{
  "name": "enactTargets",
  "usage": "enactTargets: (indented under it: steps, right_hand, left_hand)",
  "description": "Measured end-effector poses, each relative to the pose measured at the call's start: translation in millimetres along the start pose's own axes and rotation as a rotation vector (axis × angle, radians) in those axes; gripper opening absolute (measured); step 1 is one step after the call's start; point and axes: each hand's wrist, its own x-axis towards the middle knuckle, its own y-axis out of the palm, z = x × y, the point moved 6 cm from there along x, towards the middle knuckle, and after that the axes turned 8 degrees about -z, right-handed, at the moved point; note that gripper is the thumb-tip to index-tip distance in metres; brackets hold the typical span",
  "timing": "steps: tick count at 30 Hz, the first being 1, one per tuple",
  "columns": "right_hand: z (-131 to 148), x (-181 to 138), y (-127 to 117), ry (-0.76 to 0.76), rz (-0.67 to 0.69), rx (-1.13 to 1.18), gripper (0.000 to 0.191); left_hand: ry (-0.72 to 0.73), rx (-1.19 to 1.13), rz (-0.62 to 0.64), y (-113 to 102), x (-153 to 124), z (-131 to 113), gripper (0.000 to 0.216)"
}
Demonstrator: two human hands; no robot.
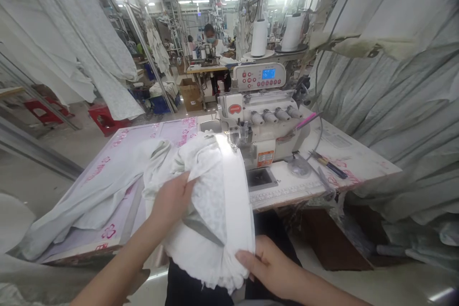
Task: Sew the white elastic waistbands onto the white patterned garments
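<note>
A white garment [210, 196] with a faint pattern and a smooth, wide band [234, 191] along its right side runs up to the lit needle area of a white sewing machine [263, 124]. My left hand [174, 198] pinches a fold of the patterned cloth, left of the band. Lower down, my right hand [260, 260] grips the band's near end between thumb and fingers, above my lap. The garment's far edge lies at the presser foot [234, 138]. Part of the cloth spreads leftward over the table [118, 153].
Small snips [332, 165] and a clear round dish [299, 167] lie right of the machine. Two thread cones [258, 38] stand behind it. Cloth hangs at both sides [394, 81]. Red stools [105, 119] and a masked person [211, 40] are farther back.
</note>
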Motion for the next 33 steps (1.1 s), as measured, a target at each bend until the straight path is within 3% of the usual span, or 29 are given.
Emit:
enactTargets:
  steps: [11,14,16,18,21,24,26,30,33]
  right_hand:
    - [11,63,-46,0.036,-0.044,-0.096,0.047]
    - [21,83,-61,0.018,-0.091,-0.114,0.046]
    - [26,94,-70,0.019,-0.121,-0.123,0.045]
    - [30,102,-78,0.025,-0.135,-0.117,0.043]
    - [35,111,-85,0.051,-0.152,-0.097,0.041]
    - [39,114,-87,0.090,-0.163,-0.062,0.040]
    - [40,109,-83,0.117,-0.168,-0.033,0.040]
    - [27,61,-45,0.188,-0.096,0.023,0.040]
    - [9,7,1,0.278,0.090,0.115,0.041]
  left_hand:
    - [0.103,0.127,-0.207,-23,79,-17,0.024]
    - [0.156,0.149,-0.365,-31,71,-34,0.019]
    - [0.240,0.104,-0.379,-24,48,-50,0.020]
    - [0.265,-0.047,-0.157,0,24,-58,0.024]
    - [0.102,-0.390,0.239,41,-1,-55,0.033]
    - [-0.091,-0.589,0.308,51,-11,-43,0.039]
    - [-0.123,-0.604,0.399,52,-31,-39,0.043]
    - [-0.007,-0.659,0.826,57,-115,-48,0.045]
    - [0.110,-0.926,1.009,54,-159,-61,0.045]
